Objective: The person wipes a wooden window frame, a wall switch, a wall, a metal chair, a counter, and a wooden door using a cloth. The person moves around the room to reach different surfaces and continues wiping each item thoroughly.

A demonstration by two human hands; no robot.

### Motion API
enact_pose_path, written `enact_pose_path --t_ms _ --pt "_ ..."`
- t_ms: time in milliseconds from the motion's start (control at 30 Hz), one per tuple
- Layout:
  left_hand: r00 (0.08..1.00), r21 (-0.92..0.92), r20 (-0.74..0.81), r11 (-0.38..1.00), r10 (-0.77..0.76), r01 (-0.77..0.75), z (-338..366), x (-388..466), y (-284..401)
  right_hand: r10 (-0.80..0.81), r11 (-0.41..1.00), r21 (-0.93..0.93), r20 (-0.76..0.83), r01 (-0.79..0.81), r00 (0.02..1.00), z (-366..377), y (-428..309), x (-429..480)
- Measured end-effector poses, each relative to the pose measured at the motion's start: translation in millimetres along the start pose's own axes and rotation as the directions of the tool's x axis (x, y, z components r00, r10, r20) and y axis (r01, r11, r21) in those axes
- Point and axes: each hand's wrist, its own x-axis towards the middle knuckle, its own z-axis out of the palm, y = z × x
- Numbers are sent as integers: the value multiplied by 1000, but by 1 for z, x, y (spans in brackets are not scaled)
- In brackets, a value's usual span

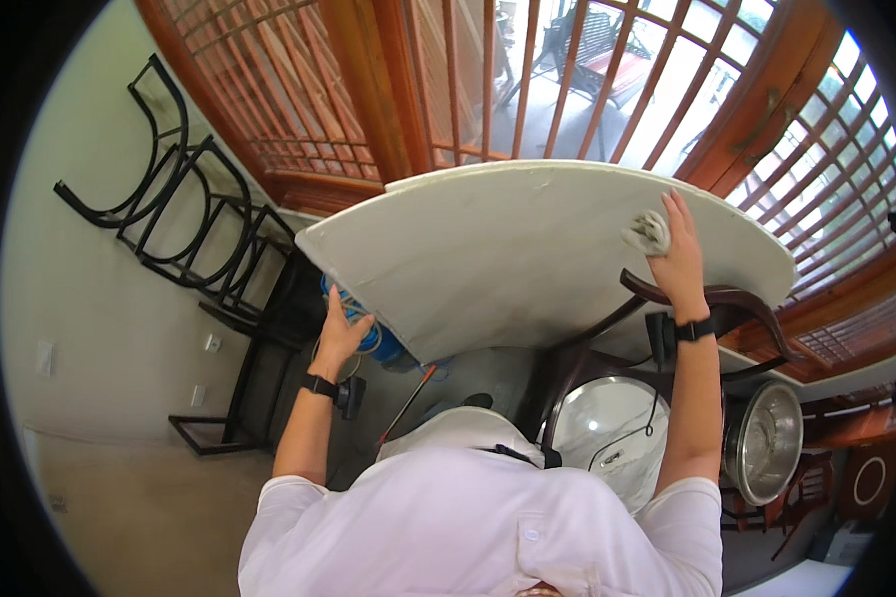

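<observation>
A large white board, curved along its top, leans up against the wooden lattice doors. My right hand holds a crumpled greyish cloth near the board's right part. At the lower left edge of the board is my left hand, its thumb and fingers apart and nothing seen in its grasp. Whether it touches the edge, I cannot tell. Just beyond that hand are a blue container and a loosely coiled beige hose or cord.
Black metal chair frames are stacked by the left wall. A dark wooden chair stands under my right arm, with a round marble-like top on it. A metal basin is farther right. An orange-tipped stick slants near the floor.
</observation>
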Motion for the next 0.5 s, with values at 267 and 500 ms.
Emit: enact_pose_path --t_ms 267,500 --pt "999 -140 44 990 -11 18 47 25 -11 144 980 -154 143 -122 979 12 16 58" --pt "968 -191 155 967 200 -169 71 44 19 154 953 -271 34 -139 987 4 56 49"
